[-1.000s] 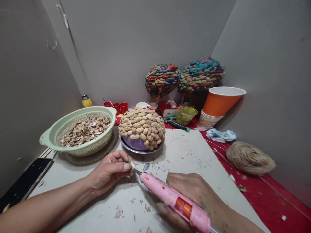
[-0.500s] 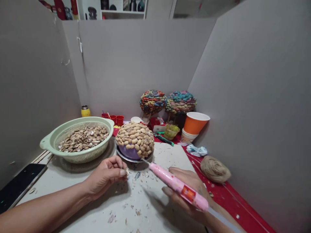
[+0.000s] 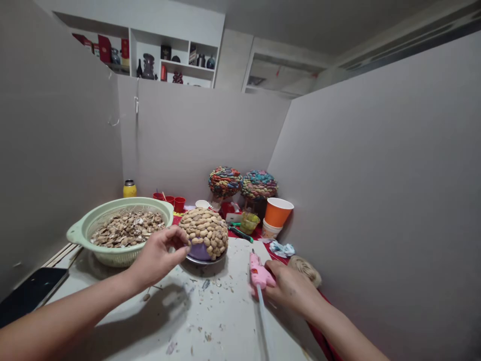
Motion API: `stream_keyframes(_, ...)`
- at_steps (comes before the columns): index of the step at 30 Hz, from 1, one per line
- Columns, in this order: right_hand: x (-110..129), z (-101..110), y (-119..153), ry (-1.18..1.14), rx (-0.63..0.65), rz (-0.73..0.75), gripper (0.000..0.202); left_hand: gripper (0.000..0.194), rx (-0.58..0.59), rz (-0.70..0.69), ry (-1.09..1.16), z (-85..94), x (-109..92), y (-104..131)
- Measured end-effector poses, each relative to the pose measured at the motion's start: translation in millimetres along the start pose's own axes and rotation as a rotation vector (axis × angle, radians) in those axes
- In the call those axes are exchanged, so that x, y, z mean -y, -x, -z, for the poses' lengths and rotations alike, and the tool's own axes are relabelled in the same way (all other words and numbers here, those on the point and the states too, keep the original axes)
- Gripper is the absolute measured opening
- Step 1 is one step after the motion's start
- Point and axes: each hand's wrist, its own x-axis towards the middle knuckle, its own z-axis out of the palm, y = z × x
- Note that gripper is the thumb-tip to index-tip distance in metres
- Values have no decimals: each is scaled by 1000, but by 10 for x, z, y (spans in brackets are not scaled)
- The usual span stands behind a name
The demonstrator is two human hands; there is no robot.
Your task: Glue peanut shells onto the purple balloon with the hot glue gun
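My left hand (image 3: 161, 253) is at the left side of a purple dome (image 3: 199, 251) covered in rows of peanut shells (image 3: 205, 224), with a bare purple patch at its lower front. Thumb and fingertips are curled together close to that patch; whatever they pinch is hidden. The dome sits in a shallow metal dish (image 3: 206, 261). My right hand (image 3: 289, 283) grips a pink hot glue gun (image 3: 259, 271) low over the table's right side, nozzle pointing away from me. A pale glue stick (image 3: 263, 316) sticks out of its back.
A green colander (image 3: 77, 233) of shells stands left, beside a phone (image 3: 33, 291). Behind are red cups (image 3: 179, 203), a yellow bottle (image 3: 130, 189), two colourful domes (image 3: 259, 184), a green bowl (image 3: 248, 223) and an orange bucket (image 3: 277, 213). Twine (image 3: 305, 269) lies right; grey panels surround the table.
The view has tilted up. My left hand has risen from the table to the dome's side. My right hand has drawn the glue gun away from the dome to the right and turned its nozzle forward.
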Motion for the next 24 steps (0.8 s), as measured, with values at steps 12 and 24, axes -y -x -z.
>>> stream_keyframes(12,153,131,18,-157,-72,54,26,10,-7,-387,-537,-197,154,-248)
stream_keyframes(24,654,293,-276,-389,-293,241,17,13,-3,-445,-676,-290,276,-331)
